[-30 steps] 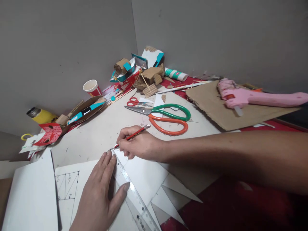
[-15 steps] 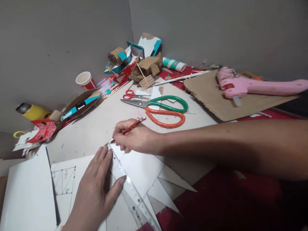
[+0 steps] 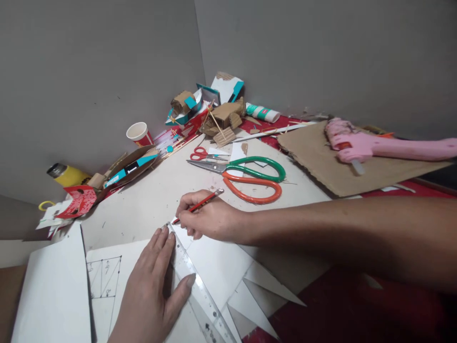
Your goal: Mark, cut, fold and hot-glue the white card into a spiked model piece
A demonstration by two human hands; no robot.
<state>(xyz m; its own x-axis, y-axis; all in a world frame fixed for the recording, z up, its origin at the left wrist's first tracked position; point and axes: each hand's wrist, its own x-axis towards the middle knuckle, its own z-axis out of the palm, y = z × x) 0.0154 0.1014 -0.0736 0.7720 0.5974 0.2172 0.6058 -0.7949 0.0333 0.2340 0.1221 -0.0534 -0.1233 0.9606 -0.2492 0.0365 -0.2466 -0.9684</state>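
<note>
My left hand [image 3: 157,281] lies flat along a clear plastic ruler [image 3: 202,288], fingers stretched forward and thumb spread onto it, pressing it down. Under the ruler is a white sheet of card [image 3: 217,262] with pointed, cut strips at its right side. Held between the fingers of my right hand [image 3: 210,216] is a red and black pencil [image 3: 200,206]. Its tip is down by the far end of the ruler. Beyond that hand lie large scissors [image 3: 228,166] with one green and one orange handle, and small red-handled scissors [image 3: 200,153].
At right, a pink glue gun [image 3: 378,145] rests on brown cardboard [image 3: 314,162]. Along the back stand a paper cup [image 3: 139,133], cardboard models [image 3: 223,116] and a white-green tube [image 3: 262,113]. A yellow bottle [image 3: 69,175] lies left. Paper with a drawn rectangle [image 3: 103,276] is near left.
The whole scene sits slightly lower and further right in view, as the camera has tilted. Both hands, ruler and pencil keep nearly the same places on the card.
</note>
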